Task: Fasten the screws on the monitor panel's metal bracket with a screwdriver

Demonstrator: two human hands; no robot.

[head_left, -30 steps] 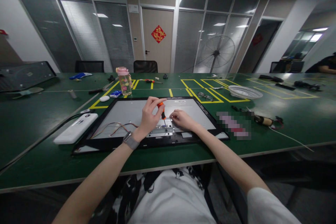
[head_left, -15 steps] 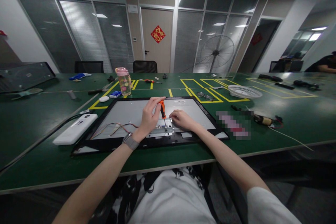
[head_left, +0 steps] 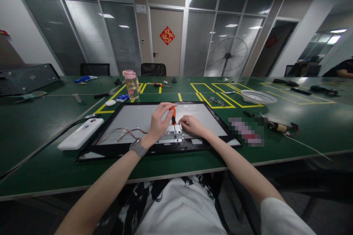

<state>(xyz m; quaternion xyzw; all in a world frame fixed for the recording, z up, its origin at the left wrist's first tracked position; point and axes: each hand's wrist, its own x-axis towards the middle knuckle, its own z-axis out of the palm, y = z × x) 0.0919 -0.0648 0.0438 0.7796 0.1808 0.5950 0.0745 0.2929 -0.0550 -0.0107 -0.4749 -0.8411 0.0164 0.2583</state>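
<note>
A flat display panel (head_left: 132, 114) with a black frame and grey back lies on the green table. My left hand (head_left: 159, 124), a watch on its wrist, is closed round the handle of an orange and black screwdriver (head_left: 173, 116). The screwdriver stands nearly upright, its tip down at a small metal plate with a circuit board (head_left: 172, 134) on the near part of the panel. Beside the plate's right edge is my right hand (head_left: 193, 125), fingers curled together; what they pinch, if anything, is hidden. Thin coloured wires (head_left: 125, 130) run left from the board.
A white power bank (head_left: 80, 134) with a cable lies left of the panel. Behind it stand a pink-lidded bottle (head_left: 131, 85) and a blue box (head_left: 122, 98). To the right are glasses (head_left: 216, 101), a white basket (head_left: 257, 97) and a motor-like part (head_left: 277, 126). A person sits far right.
The screwdriver looks more upright, and my left hand has shifted slightly round its handle. My right hand keeps its place by the plate. The whole view has moved slightly.
</note>
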